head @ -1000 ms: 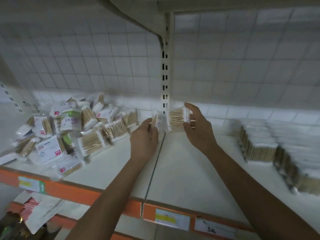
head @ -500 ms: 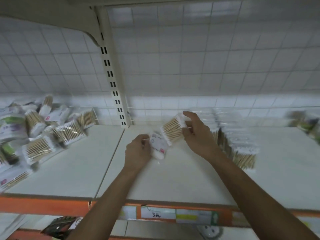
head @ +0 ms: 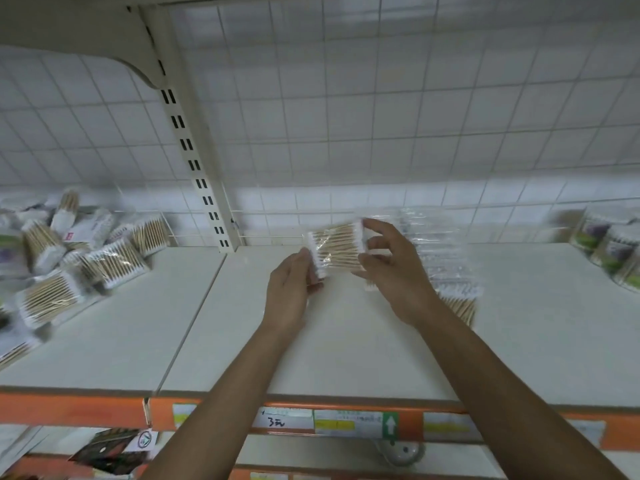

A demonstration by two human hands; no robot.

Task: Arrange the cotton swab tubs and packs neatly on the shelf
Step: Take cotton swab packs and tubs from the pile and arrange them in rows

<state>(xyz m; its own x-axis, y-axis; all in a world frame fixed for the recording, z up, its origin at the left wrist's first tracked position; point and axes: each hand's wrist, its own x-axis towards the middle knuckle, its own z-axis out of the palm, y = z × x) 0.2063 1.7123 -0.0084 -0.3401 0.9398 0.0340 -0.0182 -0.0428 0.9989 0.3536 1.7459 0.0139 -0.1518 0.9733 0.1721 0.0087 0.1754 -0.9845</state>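
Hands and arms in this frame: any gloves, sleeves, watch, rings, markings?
Nothing worn that shows. The left hand and right hand are bare, with no gloves. Both forearms, left and right, are uncovered down to the frame edge, so no sleeve is in view. No watch, band or marking visible; the blur rules out checking for thin rings.

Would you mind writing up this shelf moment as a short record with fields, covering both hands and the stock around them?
held item: cotton swab pack, lifted above the shelf
left hand: grips the pack's left end
right hand: pinches the pack's right end
sorted stock: row of packs behind the right hand
unsorted stock: loose pile in the left bay
tubs: far right, blurred
stage: held pack not yet placed
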